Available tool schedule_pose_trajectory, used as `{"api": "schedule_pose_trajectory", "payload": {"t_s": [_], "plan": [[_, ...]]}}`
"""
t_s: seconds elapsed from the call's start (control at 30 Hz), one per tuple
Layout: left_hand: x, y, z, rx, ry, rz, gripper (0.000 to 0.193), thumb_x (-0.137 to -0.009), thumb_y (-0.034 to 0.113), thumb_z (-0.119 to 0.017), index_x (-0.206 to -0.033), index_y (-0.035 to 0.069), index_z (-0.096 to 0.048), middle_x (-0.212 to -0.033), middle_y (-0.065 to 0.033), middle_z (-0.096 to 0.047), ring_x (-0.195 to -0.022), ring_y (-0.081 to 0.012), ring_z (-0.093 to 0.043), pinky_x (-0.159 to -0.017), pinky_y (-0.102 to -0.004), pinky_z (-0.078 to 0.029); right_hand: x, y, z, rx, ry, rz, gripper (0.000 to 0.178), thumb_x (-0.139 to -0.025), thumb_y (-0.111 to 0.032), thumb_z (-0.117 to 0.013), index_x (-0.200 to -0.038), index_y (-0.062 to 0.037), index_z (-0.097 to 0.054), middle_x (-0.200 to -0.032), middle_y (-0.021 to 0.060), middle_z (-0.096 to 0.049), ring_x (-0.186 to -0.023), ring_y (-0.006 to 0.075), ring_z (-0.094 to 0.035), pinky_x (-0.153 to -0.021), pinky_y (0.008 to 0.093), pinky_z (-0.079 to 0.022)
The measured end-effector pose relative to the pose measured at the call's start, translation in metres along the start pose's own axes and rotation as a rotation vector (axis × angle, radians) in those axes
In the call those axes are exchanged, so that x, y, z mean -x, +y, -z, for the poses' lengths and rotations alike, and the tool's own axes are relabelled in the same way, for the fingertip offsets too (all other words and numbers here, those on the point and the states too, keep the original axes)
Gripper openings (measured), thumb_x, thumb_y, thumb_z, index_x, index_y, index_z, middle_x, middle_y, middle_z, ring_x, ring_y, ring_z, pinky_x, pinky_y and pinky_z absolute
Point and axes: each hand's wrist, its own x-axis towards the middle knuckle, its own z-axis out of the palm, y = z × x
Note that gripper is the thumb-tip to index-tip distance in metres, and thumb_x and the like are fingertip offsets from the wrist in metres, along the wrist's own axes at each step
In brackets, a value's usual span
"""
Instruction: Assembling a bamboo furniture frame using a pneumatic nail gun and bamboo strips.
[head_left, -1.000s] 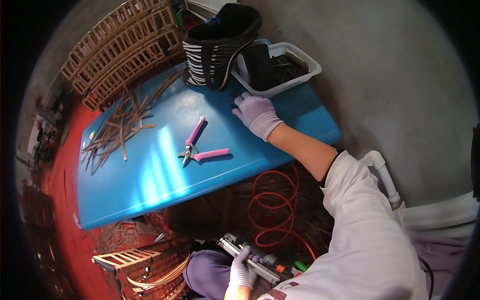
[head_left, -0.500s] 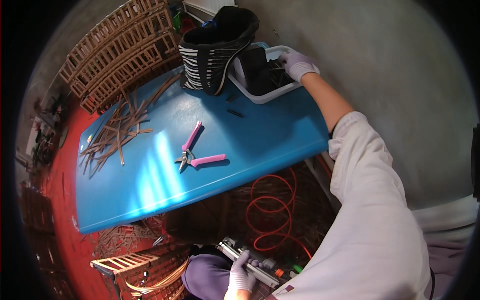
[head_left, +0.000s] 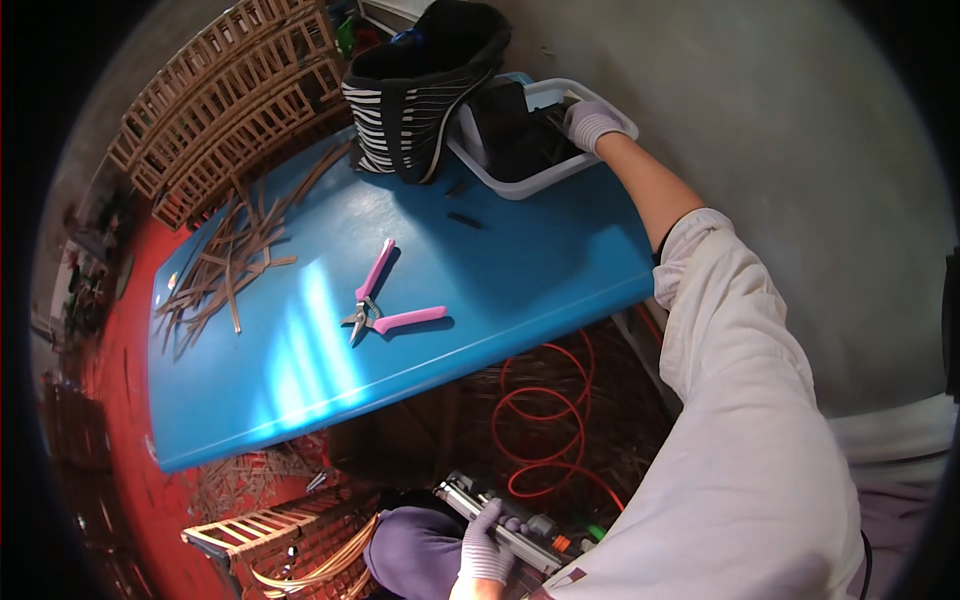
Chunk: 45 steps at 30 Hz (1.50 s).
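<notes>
Low in front of me, my left hand (head_left: 486, 545), in a striped glove, is closed around a silver and black air stapler (head_left: 464, 497). My right hand (head_left: 593, 127), gloved too, reaches into a white plastic tub (head_left: 512, 190) at the far right of the table. Its fingers curl down over dark strips (head_left: 550, 116) in the tub; what they pinch is partly hidden. A black case (head_left: 498, 125) also lies inside the tub. Two short dark strips (head_left: 465, 220) rest on the table in front. Pink-handled pruning shears (head_left: 368, 312) lie spread open near the table's middle.
On the blue table (head_left: 420, 365) are brown woven strips (head_left: 235, 255) and a black-and-white striped bag (head_left: 410, 115). Wooden lattice racks (head_left: 235, 110) stand behind. A red coiled hose (head_left: 540, 425) hangs below. A wicker frame (head_left: 265, 525) sits at lower left; a grey wall (head_left: 800, 250) borders the right.
My right hand has dipped slightly further into the tub, its fingers now lower among the dark strips. My left hand keeps the air stapler in place. The view has shifted a little.
</notes>
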Motion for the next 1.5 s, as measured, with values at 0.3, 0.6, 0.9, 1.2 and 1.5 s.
{"api": "schedule_pose_trajectory", "payload": {"t_s": [0.3, 0.6, 0.9, 1.2, 1.5], "plan": [[0.004, 0.002, -0.001, -0.021, -0.002, -0.032, 0.017, -0.086, 0.015, -0.067, -0.088, 0.01, -0.051, -0.068, -0.0025, -0.044, -0.061, -0.0198, -0.049, -0.065, -0.04, -0.046, 0.033, -0.028, 0.038, 0.097, -0.346, 0.337, 0.029, -0.09, -0.022, -0.054, -0.115, -0.0142, -0.068, -0.123, 0.0145, -0.063, -0.112, 0.0337, -0.06, -0.094, 0.0407, -0.047], [0.005, 0.0, -0.003, -0.026, -0.035, -0.03, 0.017, -0.086, 0.016, -0.067, -0.088, 0.01, -0.051, -0.068, -0.0025, -0.044, -0.061, -0.0199, -0.049, -0.066, -0.0393, -0.046, 0.023, -0.012, 0.062, 0.211, -0.39, 0.439, 0.029, -0.073, -0.018, -0.07, -0.102, -0.0195, -0.073, -0.101, 0.0097, -0.07, -0.096, 0.0294, -0.066, -0.085, 0.0391, -0.052], [0.003, 0.0, -0.003, -0.028, -0.02, -0.014, 0.019, -0.086, 0.016, -0.068, -0.089, 0.01, -0.05, -0.068, -0.0027, -0.044, -0.061, -0.02, -0.049, -0.066, -0.0398, -0.046, -0.013, 0.016, 0.029, 0.004, -0.179, 0.016, 0.035, -0.074, -0.031, -0.072, -0.106, -0.0156, -0.072, -0.11, 0.0133, -0.068, -0.1, 0.0315, -0.065, -0.09, 0.04, -0.051], [0.005, -0.001, -0.007, -0.023, 0.013, -0.003, 0.017, -0.083, 0.013, -0.069, -0.086, 0.012, -0.053, -0.067, -0.0017, -0.045, -0.061, -0.0197, -0.048, -0.063, -0.0384, -0.044, -0.009, -0.009, 0.006, 0.123, -0.166, 0.021, 0.042, -0.078, -0.034, -0.069, -0.115, -0.0143, -0.068, -0.12, 0.0134, -0.065, -0.11, 0.0336, -0.062, -0.094, 0.0423, -0.051], [0.003, 0.0, -0.003, -0.028, -0.011, -0.022, 0.019, -0.085, 0.016, -0.069, -0.091, 0.01, -0.052, -0.068, -0.0029, -0.044, -0.06, -0.02, -0.049, -0.063, -0.0393, -0.046, 0.022, -0.019, 0.05, 0.01, -0.18, -0.078, 0.049, -0.075, -0.032, -0.073, -0.117, -0.0078, -0.067, -0.12, 0.0158, -0.065, -0.111, 0.0325, -0.063, -0.093, 0.0418, -0.051]]}}
